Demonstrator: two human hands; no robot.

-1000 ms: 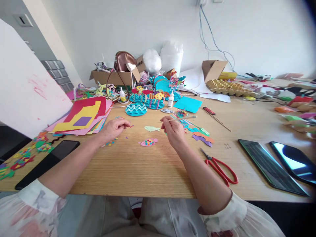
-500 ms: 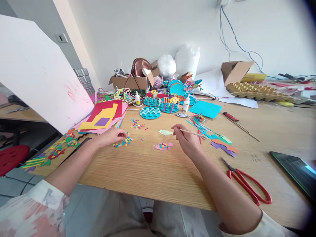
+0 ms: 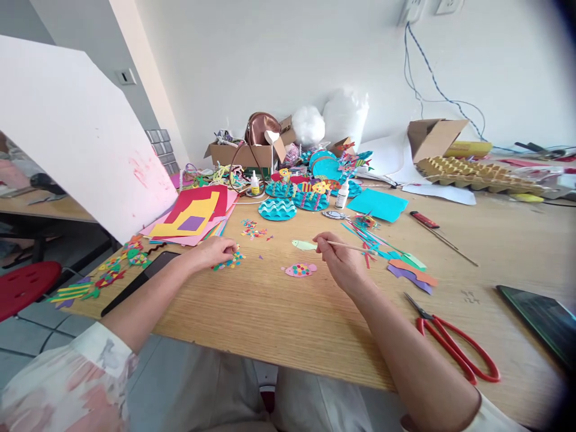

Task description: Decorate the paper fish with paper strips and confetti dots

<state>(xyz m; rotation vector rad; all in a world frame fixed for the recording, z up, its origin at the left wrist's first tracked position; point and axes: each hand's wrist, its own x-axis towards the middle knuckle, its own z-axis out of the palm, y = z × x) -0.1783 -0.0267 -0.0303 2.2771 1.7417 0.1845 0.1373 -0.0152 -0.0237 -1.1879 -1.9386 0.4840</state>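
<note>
My right hand (image 3: 341, 261) is closed around a thin wooden stick (image 3: 355, 246) that points right, low over the wooden table (image 3: 288, 312). A pale green paper fish (image 3: 304, 245) lies just left of its fingers, and a pink fish (image 3: 299, 270) covered in coloured dots lies below that. My left hand (image 3: 215, 250) rests with fingers curled at a small heap of coloured paper dots (image 3: 230, 260), fingertips pinched on them. Whether it holds one is too small to tell.
Red-handled scissors (image 3: 454, 345) lie right of my forearm. Coloured paper strips and wavy cut-outs (image 3: 407, 267) lie to the right. Stacked coloured sheets (image 3: 191, 216), a black phone (image 3: 144, 279), blue wavy craft discs (image 3: 278, 209), a glue bottle (image 3: 342, 194), cardboard boxes and a white board (image 3: 76, 132) crowd the back and left.
The camera has swung left and slightly up. My left hand has dropped from a raised pinch down to the heap of dots. The stick in my right hand has tilted lower.
</note>
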